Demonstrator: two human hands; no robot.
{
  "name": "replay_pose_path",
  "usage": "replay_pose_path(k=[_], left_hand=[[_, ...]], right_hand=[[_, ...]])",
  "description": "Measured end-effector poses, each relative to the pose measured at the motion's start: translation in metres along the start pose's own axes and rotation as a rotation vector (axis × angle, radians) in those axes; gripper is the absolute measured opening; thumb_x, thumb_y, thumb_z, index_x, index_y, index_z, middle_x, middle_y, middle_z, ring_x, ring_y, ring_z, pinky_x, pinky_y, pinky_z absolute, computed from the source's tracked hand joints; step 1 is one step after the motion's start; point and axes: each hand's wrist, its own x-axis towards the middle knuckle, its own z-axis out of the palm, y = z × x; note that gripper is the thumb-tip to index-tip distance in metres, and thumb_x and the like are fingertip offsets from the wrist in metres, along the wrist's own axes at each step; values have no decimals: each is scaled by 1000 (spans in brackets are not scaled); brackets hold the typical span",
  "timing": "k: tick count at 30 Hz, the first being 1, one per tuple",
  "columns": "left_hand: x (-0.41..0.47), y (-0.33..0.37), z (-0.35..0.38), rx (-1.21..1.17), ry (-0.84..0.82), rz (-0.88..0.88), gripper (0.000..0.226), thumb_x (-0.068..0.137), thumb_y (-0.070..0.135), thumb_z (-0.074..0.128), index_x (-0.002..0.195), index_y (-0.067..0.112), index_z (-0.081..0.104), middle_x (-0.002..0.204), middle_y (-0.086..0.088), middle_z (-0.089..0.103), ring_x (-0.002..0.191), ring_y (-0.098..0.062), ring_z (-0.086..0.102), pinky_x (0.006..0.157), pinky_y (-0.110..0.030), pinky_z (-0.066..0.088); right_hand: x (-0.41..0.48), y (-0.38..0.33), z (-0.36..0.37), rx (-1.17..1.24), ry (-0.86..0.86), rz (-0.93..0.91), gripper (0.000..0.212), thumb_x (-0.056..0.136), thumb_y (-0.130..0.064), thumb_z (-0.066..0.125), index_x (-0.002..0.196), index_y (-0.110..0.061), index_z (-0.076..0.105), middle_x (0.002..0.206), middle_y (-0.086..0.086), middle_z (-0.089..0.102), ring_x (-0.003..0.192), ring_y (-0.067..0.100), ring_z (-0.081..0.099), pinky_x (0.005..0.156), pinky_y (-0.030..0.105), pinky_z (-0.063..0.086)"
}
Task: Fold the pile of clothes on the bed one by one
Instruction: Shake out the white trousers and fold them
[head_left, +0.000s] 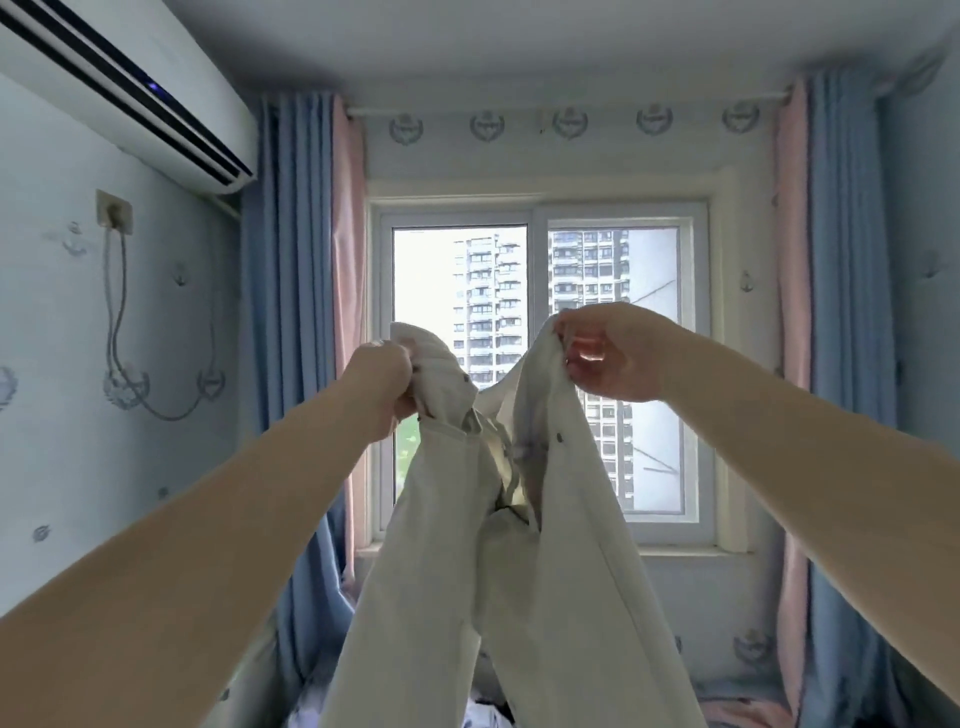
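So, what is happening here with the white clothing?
A person is holding up a pair of white trousers in front of the window. The left hand grips one side of the waistband and the right hand pinches the other side. The two legs hang down freely, so this piece is not yet folded.

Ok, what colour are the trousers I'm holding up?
The trousers are plain off-white with no pattern, seen best in the head view.

One pair of white trousers (519, 597); two hands, left hand (382, 387) and right hand (618, 353); one window (537, 208) with two panes (426, 286); one air conditioner (119, 93); one wall socket (114, 210); two blue curtains, left curtain (296, 260) and right curtain (836, 260).
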Motion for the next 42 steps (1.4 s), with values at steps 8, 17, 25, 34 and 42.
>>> replay_pose_path(k=[8,17,25,34,42], left_hand=[[-59,-7,33,41,-333,126,22,106,12,46,123,5,58,103,-12,67,89,-24,65,96,-46,54],[-70,-39,40,208,-359,322,30,85,-3,70,113,9,69,105,-10,76,92,-18,71,78,-30,60],[-47,-39,11,28,-276,198,24,92,7,69,116,10,69,112,-13,73,105,-33,70,91,-47,59],[-66,-5,-15,23,-301,189,16,95,11,67,111,16,69,108,-9,74,95,-26,72,82,-38,61],[-144,40,-22,399,13,505,24,93,31,70,92,10,57,84,-4,58,75,-20,56,70,-34,48]], right_hand=[[-1,5,40,-38,-139,-9,18,90,-28,65,82,-14,73,87,1,68,77,17,58,69,27,48],[-18,12,68,-164,-192,-79,25,92,-25,62,76,-9,71,84,9,68,75,21,52,76,33,43],[-22,63,7,-595,569,-207,73,81,-59,74,138,-21,51,149,5,43,134,25,45,106,42,39],[-59,68,17,36,291,71,38,89,-25,74,120,-3,67,97,12,75,76,23,72,60,32,61],[-141,-21,34,-189,468,-245,27,84,-10,80,105,1,70,109,22,72,92,34,71,89,53,58]])
